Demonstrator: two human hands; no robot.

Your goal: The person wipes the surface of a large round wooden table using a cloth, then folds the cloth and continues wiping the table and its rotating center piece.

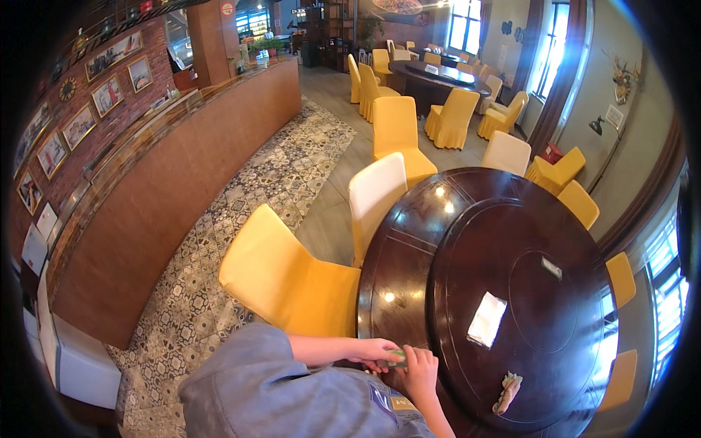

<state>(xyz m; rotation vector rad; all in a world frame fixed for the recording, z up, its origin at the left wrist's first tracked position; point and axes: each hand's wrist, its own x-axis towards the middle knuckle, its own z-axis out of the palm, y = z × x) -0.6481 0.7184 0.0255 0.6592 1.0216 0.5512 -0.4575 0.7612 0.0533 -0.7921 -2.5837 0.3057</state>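
Close to my body, at the near left edge of the round dark wood table point(402, 306), both hands meet on a small green object point(397, 359). My left hand point(375, 353) grips it from the left. The fingers of my right hand point(419, 369) close over its right side. Much of the object is covered, so its exact kind is unclear. On the raised turntable point(465, 241) lie a flat white packet point(487, 320), a small pale packet point(551, 268) with a green edge, and an elongated tan item point(507, 393) with a ruffled pale green end.
A yellow-covered chair point(296, 279) stands by my left side, with a cream-covered chair point(378, 200) beyond it. The long wooden counter point(181, 202) curves along the left. Farther back, more covered chairs surround another dark table point(408, 68). Windows point(550, 52) line the right wall.
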